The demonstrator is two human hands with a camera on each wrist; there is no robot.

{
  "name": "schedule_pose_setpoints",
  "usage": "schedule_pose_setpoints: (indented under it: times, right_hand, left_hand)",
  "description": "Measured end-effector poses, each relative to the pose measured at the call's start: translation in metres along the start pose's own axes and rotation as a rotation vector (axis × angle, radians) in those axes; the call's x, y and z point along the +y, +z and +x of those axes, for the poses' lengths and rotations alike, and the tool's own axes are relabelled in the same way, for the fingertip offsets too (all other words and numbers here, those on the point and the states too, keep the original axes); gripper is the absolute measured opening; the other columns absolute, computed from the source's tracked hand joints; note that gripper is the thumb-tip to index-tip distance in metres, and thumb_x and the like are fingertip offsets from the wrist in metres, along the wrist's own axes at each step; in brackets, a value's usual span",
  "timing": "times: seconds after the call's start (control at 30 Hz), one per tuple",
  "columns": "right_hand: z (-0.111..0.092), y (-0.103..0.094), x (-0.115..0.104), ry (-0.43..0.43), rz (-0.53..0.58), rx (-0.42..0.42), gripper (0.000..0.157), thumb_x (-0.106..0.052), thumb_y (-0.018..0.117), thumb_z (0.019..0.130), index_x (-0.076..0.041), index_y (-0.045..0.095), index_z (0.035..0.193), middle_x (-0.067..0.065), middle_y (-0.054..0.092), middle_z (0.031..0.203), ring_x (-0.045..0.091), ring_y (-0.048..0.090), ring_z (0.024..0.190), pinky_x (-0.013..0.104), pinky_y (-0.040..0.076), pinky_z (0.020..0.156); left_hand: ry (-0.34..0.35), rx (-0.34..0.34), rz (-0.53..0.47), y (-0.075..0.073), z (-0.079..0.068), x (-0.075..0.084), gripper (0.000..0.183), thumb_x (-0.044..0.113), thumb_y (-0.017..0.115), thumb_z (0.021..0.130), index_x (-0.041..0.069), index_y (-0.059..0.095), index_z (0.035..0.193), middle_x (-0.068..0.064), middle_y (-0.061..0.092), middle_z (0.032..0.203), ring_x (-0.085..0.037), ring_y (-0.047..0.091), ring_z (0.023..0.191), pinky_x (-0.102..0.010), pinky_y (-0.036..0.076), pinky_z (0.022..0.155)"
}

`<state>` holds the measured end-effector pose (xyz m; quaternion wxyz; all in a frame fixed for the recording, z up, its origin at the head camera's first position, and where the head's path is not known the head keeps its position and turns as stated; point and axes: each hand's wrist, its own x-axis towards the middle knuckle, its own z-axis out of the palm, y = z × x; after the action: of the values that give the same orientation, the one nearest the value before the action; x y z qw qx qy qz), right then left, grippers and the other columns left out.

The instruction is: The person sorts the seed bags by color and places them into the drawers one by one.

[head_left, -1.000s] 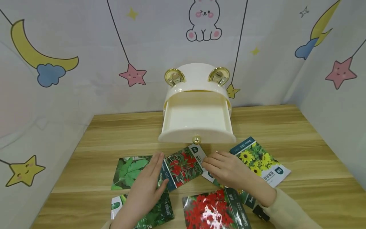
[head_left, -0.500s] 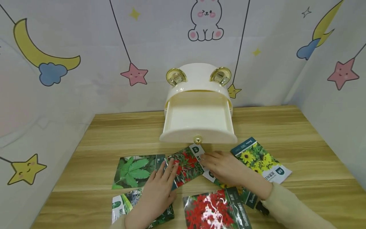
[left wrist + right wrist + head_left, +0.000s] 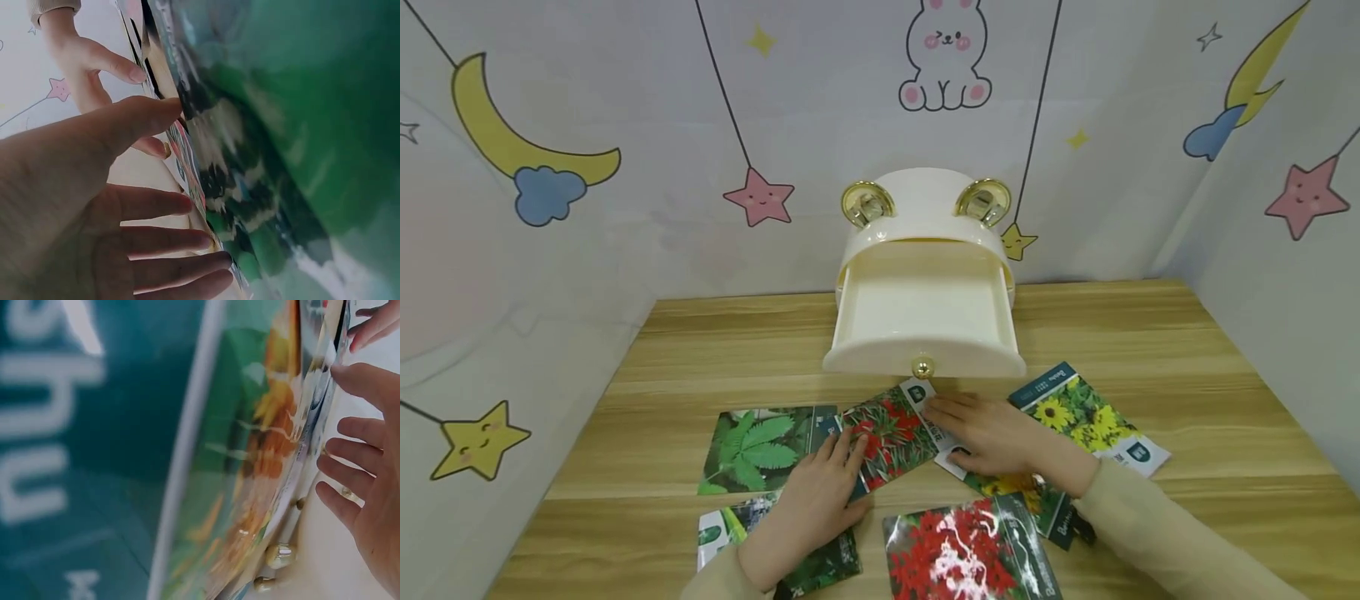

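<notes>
In soft light, the right-wrist view's orange-flower packet blurs.

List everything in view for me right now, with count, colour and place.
Box: one, white, at the back
Ears: two, gold, on the box
Drawer: one, white, pulled out
Knob: one, gold, drawer front
Leaf packet: one, green, left
Lower-left packet: one, green and white, partly hidden
Middle red-flower packet: one, red and green, centre
Front red-flower packet: one, red and green, bottom centre
Yellow-flower packet: one, yellow and green, right
Orange-flower packet: one, orange and green, right of centre, partly hidden
Table: one, wood-toned, underneath
Backdrop: at least one, white, printed figures, behind
Sleeves: two, cream, bottom edge
Left hand: one, bare, touching middle red-flower packet
Right hand: one, bare, at that packet's right end
</notes>
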<state>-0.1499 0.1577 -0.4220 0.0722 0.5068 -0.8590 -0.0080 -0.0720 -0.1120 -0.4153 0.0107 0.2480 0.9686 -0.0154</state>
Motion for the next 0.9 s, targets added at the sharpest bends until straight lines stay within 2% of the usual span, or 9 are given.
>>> schedule_pose_setpoints:
  times: [0.23,0.43,0.53,0.63,0.7,0.77,0.9]
  right_hand:
    - [0.0026,0.0046,0.0051,0.001,0.02,-0.039,0.065,-0.051,0.053,0.086,-0.009,0.044,0.135,0.01,0.049,0.136,0.027,0.049,0.123,0.041,0.044,0.099]
    - [0.007,0.0051,0.0057,-0.034,-0.025,-0.001,0.058,-0.05,0.051,0.087,-0.009,0.053,0.128,0.008,0.056,0.129,0.023,0.053,0.119,0.038,0.047,0.096]
    - [0.0085,0.0044,0.0051,-0.035,-0.041,0.009,0.06,-0.053,0.052,0.085,-0.01,0.055,0.126,0.007,0.058,0.127,0.021,0.055,0.117,0.037,0.048,0.094]
    - [0.0093,0.0035,0.0038,-0.021,-0.048,-0.004,0.058,-0.053,0.052,0.086,-0.011,0.055,0.125,0.007,0.058,0.126,0.021,0.055,0.116,0.036,0.048,0.094]
    - [0.0093,0.0036,0.0026,-0.018,-0.062,-0.008,0.054,-0.05,0.052,0.087,-0.012,0.056,0.124,0.006,0.059,0.125,0.022,0.056,0.116,0.036,0.05,0.092]
    - [0.0094,0.0044,0.0014,-0.025,-0.092,0.003,0.047,-0.045,0.053,0.088,-0.012,0.058,0.122,0.006,0.06,0.123,0.022,0.057,0.113,0.035,0.052,0.087]
    - [0.0097,0.0051,-0.0022,-0.037,-0.167,0.034,0.037,-0.033,0.056,0.087,-0.013,0.061,0.118,0.004,0.063,0.119,0.02,0.061,0.109,0.031,0.056,0.076]
  left_hand:
    - [0.043,0.026,0.066,0.0033,0.0035,-0.0035,0.066,0.052,0.062,0.079,0.008,0.054,0.127,-0.016,0.055,0.128,-0.033,0.057,0.111,-0.04,0.053,0.084]
    - [0.083,0.057,0.084,0.0021,0.0054,-0.0034,0.055,0.043,0.062,0.081,0.004,0.059,0.12,-0.02,0.059,0.122,-0.033,0.061,0.105,-0.038,0.056,0.074]
    - [0.113,0.134,0.119,0.002,0.0052,-0.0013,0.042,0.032,0.059,0.083,0.003,0.063,0.113,-0.02,0.064,0.113,-0.03,0.065,0.097,-0.037,0.057,0.067]
    - [0.15,0.214,0.216,0.0025,0.0041,0.0009,0.035,0.026,0.058,0.082,0.004,0.066,0.108,-0.017,0.068,0.104,-0.025,0.068,0.09,-0.031,0.057,0.059]
    - [0.167,0.242,0.282,0.0027,0.0038,0.002,0.032,0.026,0.059,0.083,0.006,0.067,0.106,-0.014,0.07,0.1,-0.022,0.069,0.087,-0.027,0.056,0.056]
    - [0.172,0.24,0.314,0.0019,0.0034,0.0028,0.031,0.026,0.062,0.083,0.007,0.067,0.107,-0.013,0.07,0.1,-0.02,0.069,0.087,-0.025,0.056,0.055]
    - [0.145,0.213,0.28,0.0011,0.0033,0.003,0.03,0.019,0.066,0.08,0.008,0.066,0.108,-0.012,0.069,0.103,-0.02,0.068,0.089,-0.026,0.056,0.056]
